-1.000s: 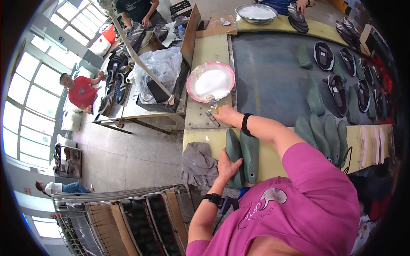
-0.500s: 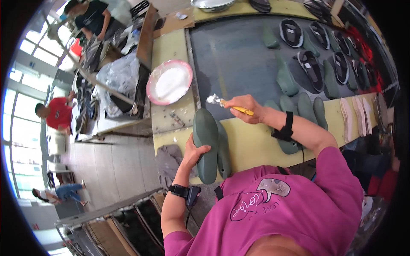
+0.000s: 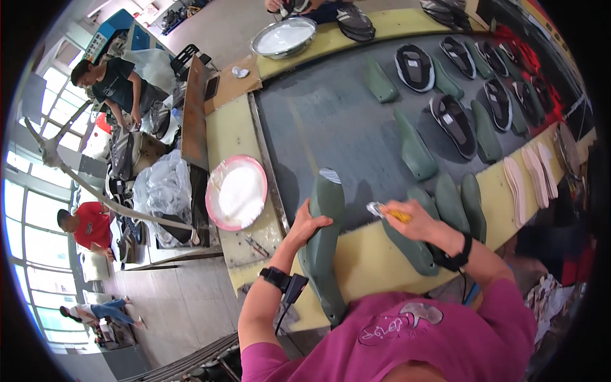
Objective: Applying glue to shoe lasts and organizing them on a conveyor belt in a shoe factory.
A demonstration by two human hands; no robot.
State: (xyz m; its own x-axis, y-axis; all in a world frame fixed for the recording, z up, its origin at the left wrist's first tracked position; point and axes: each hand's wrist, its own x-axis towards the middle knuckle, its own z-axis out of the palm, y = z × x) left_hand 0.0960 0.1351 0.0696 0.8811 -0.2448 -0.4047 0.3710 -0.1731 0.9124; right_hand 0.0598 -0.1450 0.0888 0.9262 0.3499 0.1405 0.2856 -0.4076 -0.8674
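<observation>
My left hand is wrapped round a green shoe last, held toe away from me over the near edge of the table. White paste coats the tip of its toe. To the right, my right hand grips a yellow-handled brush, its bristles white with paste and apart from the held last. Beneath that hand lies another green last. A pink-rimmed bowl of white paste stands left of my left hand.
Several dark shoe uppers and green lasts stand on the grey surface. Pale insoles lie at the right. A metal basin is at the far edge, near another person's hands. Cutters lie below the bowl. Co-workers stand left.
The held last has turned, and white paste now shows at its toe. My right hand with the brush has moved right, away from it. The whole view has shifted.
</observation>
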